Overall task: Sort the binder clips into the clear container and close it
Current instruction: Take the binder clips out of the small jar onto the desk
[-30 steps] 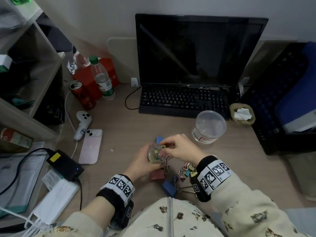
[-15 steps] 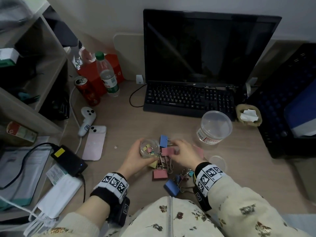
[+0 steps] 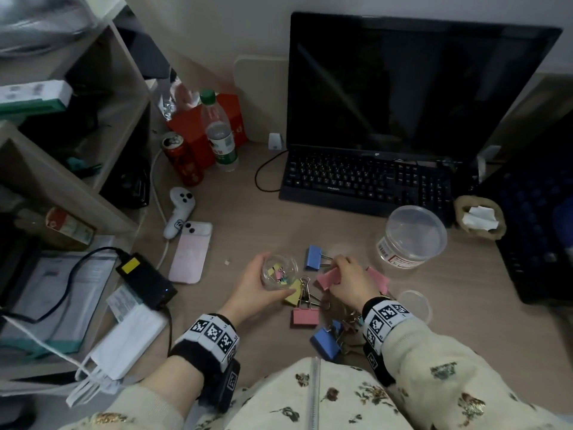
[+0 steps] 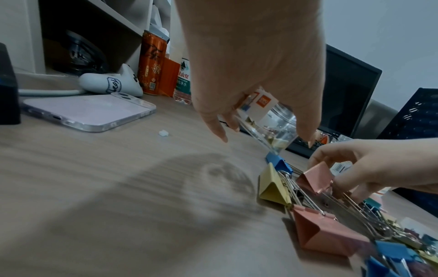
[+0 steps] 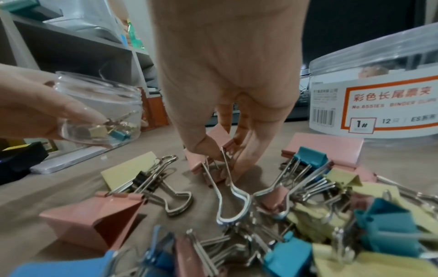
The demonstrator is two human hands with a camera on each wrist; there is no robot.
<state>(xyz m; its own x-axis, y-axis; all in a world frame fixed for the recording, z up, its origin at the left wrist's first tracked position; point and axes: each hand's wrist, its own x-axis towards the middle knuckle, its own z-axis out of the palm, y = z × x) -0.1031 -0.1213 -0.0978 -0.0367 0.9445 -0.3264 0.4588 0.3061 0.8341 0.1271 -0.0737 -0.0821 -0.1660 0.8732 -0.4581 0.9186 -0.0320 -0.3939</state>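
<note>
Head view: left hand [image 3: 252,290] is wrapping its fingers round a small clear jar [image 3: 279,271], smooth plastic, tilted, a few small clips lying inside.
Right hand [image 3: 348,282]: pinching a pink folded-metal clip [image 3: 328,278] beside that jar.
Pile [image 5: 308,215]: wire-handled clips lying under the right wrist, nearest ones blurring.

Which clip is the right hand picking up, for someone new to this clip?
On the desk in front of the keyboard, find the right hand. It pinches a large pink binder clip, the only pink one lifted off the desk.
</note>
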